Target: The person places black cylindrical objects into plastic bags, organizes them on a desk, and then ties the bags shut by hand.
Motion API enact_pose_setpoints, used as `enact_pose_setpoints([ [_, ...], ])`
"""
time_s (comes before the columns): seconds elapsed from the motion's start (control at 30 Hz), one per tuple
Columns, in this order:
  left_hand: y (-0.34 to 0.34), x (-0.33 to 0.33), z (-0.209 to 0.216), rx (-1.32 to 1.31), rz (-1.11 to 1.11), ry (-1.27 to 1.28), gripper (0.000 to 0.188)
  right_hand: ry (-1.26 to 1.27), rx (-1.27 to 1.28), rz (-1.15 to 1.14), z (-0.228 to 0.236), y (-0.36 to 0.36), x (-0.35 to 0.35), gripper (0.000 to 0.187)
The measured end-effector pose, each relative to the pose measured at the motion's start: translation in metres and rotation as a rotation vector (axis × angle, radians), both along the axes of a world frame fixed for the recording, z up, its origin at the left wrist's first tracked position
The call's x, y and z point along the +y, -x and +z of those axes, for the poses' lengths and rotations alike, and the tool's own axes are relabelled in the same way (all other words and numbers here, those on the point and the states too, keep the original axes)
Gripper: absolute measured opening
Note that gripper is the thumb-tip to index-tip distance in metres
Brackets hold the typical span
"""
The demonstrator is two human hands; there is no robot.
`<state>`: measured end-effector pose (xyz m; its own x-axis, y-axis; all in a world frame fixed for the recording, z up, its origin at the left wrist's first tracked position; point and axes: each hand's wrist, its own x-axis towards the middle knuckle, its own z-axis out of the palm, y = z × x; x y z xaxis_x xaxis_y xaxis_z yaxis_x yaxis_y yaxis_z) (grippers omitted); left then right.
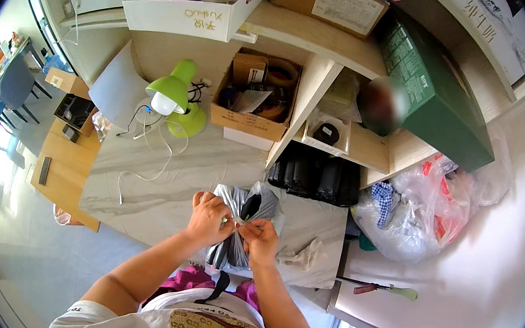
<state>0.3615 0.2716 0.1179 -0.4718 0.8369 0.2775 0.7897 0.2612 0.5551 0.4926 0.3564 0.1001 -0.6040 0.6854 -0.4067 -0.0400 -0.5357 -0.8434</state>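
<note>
Grey plastic bag lay at the table's near edge, at six o'clock from the open cardboard box. Left hand and right hand met over it, each grip pinched together on the bag's gathered top. A green desk lamp stood at eleven o'clock from the hands.

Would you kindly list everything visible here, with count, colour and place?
plastic mailer bag: one, grey, on the desk, pinched by both hands
desk lamp: one, green, back of desk
cable: one, white, trailing from the lamp
cardboard box: one, brown, open, under the shelf
plastic bags: several, clear and white, right of desk
large box: one, dark green, leaning on the shelf
left hand: one, on the bag
right hand: one, on the bag
</note>
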Motion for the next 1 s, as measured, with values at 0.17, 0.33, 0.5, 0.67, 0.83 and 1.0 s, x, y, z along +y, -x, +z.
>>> enact_pose_setpoints([
  [0.17, -0.003, 0.008, -0.007, -0.103, -0.009, -0.067, 0.007, 0.048, 0.037, 0.165, 0.015, 0.006, 0.009, 0.025],
  [0.33, -0.007, 0.001, -0.021, -0.179, 0.072, -0.115, 0.005, -0.14, 0.1, 0.206, -0.013, -0.009, 0.004, 0.022],
  [0.5, -0.005, -0.007, -0.028, -0.249, 0.051, -0.062, 0.01, -0.277, 0.062, 0.265, -0.001, -0.013, 0.004, 0.019],
  [0.67, 0.011, -0.01, -0.005, -0.198, -0.301, 0.075, 0.011, -0.908, -0.446, 0.421, 0.024, -0.005, 0.006, 0.017],
  [0.83, 0.019, -0.002, 0.003, -0.091, -0.34, 0.058, 0.013, -1.1, -0.44, 0.274, 0.024, -0.008, 0.003, 0.009],
  [1.0, 0.007, -0.012, -0.021, -0.247, -0.052, -0.089, 0.007, -0.327, -0.284, -0.026, 0.005, -0.009, -0.002, 0.008],
])
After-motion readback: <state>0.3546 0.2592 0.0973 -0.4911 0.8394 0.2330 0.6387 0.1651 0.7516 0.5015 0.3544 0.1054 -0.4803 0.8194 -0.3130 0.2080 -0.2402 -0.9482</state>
